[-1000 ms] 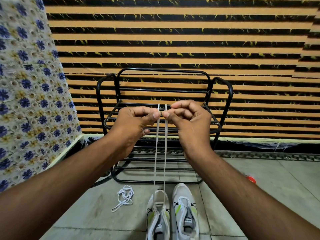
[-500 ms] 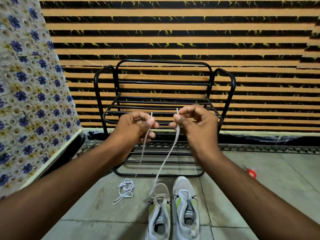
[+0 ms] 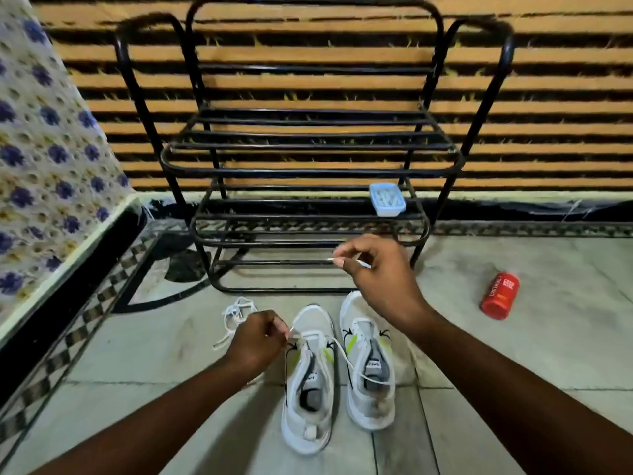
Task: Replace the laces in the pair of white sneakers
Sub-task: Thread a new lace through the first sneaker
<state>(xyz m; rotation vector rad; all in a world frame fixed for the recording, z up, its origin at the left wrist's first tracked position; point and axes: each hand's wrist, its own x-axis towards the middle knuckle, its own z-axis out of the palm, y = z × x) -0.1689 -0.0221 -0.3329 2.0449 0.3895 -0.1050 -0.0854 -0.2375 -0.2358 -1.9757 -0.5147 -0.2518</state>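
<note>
Early stage. Left sneaker on floor, new lace through front eyelets only. Left hand pinching one end at the eyelets; right hand pinching the other, raised. Right sneaker laceless. Loose lace beside.

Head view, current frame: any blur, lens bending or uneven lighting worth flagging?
Head view: motion blur smears the striped wall and floral cloth; wide-angle bending curves the black rack; light is dim; both hands and the sneakers stay readable.
</note>
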